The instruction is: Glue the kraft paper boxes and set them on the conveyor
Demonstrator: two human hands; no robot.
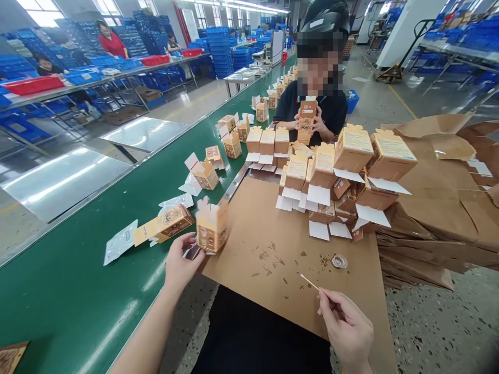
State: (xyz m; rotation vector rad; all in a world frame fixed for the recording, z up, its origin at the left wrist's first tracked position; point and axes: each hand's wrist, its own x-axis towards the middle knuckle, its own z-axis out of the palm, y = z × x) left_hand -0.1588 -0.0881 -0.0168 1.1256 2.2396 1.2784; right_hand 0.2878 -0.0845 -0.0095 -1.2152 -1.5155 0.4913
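Observation:
My left hand (183, 259) has its thumb and fingers at the lower left corner of a small printed carton (211, 228). The carton stands roughly upright with its top flaps raised, at the border between green belt and brown board, and is blurred. My right hand (345, 322) pinches a thin cotton swab (309, 281), its white tip pointing up and left over the board (249, 218). A small clear round dish (339, 261) sits beyond the swab, beside scattered dark specks (324, 261). Dark smudges (268, 254) mark the board further left.
Another carton (171, 224) lies on its side on the green belt (78, 291) near a silvery pouch (120, 242). More open cartons line the belt. Stacked cartons (323, 166) rise at the board's far side. Opposite, a person (312, 109) holds a carton. Brown sheets (432, 208) are piled at right.

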